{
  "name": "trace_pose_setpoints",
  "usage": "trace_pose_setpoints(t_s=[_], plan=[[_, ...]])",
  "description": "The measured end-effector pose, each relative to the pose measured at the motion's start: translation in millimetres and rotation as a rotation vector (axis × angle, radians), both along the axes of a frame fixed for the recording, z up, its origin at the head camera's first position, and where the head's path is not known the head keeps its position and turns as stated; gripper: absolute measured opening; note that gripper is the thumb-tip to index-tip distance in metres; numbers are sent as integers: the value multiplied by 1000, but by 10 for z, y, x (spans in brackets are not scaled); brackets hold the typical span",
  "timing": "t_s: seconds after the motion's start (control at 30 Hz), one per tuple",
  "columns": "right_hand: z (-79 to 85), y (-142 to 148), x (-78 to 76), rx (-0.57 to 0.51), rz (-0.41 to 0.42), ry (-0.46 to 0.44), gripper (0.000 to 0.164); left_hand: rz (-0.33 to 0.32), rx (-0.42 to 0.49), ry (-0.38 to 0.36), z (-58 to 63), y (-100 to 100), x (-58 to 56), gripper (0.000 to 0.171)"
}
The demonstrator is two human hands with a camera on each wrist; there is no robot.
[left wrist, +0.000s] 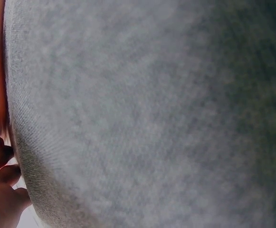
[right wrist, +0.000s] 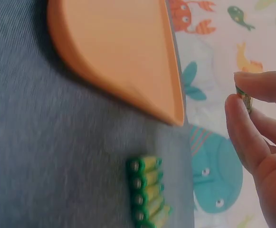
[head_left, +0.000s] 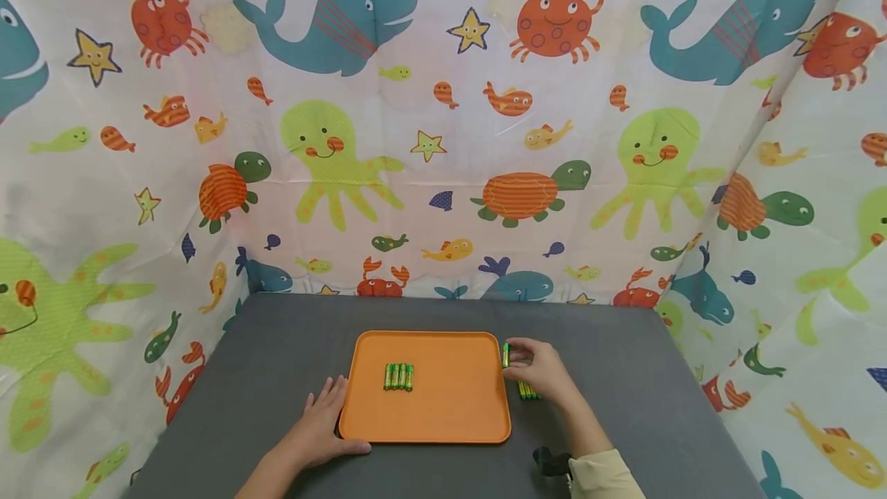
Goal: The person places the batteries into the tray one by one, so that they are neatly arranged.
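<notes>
My right hand [head_left: 540, 370] pinches one small green battery [head_left: 506, 355] between thumb and fingertips, just over the right rim of the orange tray [head_left: 457, 399]. In the right wrist view that battery [right wrist: 245, 100] is partly hidden by the fingers. On the tray, left of its middle, several green batteries [head_left: 398, 377] lie side by side in a row. Another row of batteries [right wrist: 148, 190] lies on the table beside the tray, partly covered by the right hand in the head view. My left hand [head_left: 320, 423] rests at the tray's left front corner, fingers spread along the side, thumb by the front edge.
The tray lies on a dark grey table [head_left: 291, 345]. A curtain [head_left: 443, 137] printed with sea animals rises behind and on both sides. Near the right sleeve [head_left: 604, 476] is a small black object [head_left: 552, 462].
</notes>
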State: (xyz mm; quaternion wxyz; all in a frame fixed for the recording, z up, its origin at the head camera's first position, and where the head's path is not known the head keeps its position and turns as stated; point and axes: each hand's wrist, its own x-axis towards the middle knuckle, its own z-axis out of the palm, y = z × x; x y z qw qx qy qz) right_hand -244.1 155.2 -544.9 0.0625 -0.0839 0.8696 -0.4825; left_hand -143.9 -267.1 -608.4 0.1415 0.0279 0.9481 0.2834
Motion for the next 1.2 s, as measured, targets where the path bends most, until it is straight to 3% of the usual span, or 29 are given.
trace_pose_setpoints(t_s=[0.57,1.2], plan=[[75,-443,-29,-14,117,38,51,1,-7,-5,-2,17,-5,135],[-45,-849,-50,-92,193,-44,53,-4,23,-8,46,10,-6,134]])
